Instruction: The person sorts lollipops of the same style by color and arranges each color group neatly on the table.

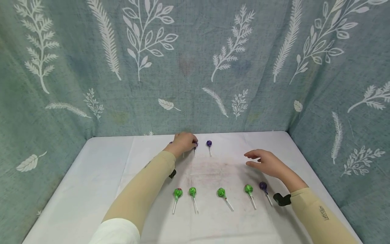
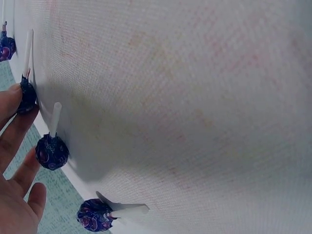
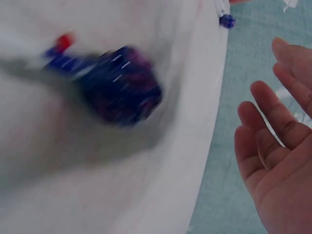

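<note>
At the back of the table the left hand (image 1: pixel 183 142) pinches a purple lollipop (image 1: pixel 196 145) between thumb and finger; the left wrist view shows the same purple lollipop (image 2: pixel 28 95) with its stick pointing away from the fingers. Another purple lollipop (image 1: pixel 209 143) lies just right of it. Two more, one a purple lollipop (image 2: pixel 52 152), are near the left hand's other fingers. My right hand (image 1: pixel 264 162) hovers with fingers spread and holds nothing. Closest to it is a purple lollipop (image 1: pixel 263 186), large and blurred in the right wrist view.
Several green lollipops, among them a green lollipop (image 1: pixel 178 193) and a green lollipop (image 1: pixel 248 188), lie in a row across the front half of the white table (image 1: pixel 100 176). A patterned grey-green cloth (image 1: pixel 189 95) hangs behind the table and along both sides.
</note>
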The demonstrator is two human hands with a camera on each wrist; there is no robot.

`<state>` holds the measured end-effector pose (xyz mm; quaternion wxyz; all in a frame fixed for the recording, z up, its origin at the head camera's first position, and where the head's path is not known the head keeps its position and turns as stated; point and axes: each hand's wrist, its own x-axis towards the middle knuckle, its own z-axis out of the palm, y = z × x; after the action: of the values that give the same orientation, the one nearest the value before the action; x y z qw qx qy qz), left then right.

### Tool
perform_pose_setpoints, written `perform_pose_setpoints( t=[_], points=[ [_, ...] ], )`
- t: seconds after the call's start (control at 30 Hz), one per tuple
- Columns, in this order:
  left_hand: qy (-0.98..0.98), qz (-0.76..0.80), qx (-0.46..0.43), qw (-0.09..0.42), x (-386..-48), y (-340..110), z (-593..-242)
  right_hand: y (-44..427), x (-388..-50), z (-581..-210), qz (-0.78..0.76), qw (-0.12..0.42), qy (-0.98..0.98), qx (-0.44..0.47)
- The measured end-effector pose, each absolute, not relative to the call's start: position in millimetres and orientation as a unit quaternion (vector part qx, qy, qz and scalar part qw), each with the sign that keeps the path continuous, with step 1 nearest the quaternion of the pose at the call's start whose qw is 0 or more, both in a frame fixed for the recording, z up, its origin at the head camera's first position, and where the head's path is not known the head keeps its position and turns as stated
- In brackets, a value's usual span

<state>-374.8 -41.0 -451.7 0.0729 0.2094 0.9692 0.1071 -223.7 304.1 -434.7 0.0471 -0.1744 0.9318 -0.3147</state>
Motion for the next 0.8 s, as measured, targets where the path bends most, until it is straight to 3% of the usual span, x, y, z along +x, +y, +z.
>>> perform_pose_setpoints(
  t=[0.8],
  points=[
    [0.968, 0.109, 0.214, 0.073, -372, -42, -449, 349, -168, -466, -0.354, 0.103, 0.92, -0.131]
  ],
)
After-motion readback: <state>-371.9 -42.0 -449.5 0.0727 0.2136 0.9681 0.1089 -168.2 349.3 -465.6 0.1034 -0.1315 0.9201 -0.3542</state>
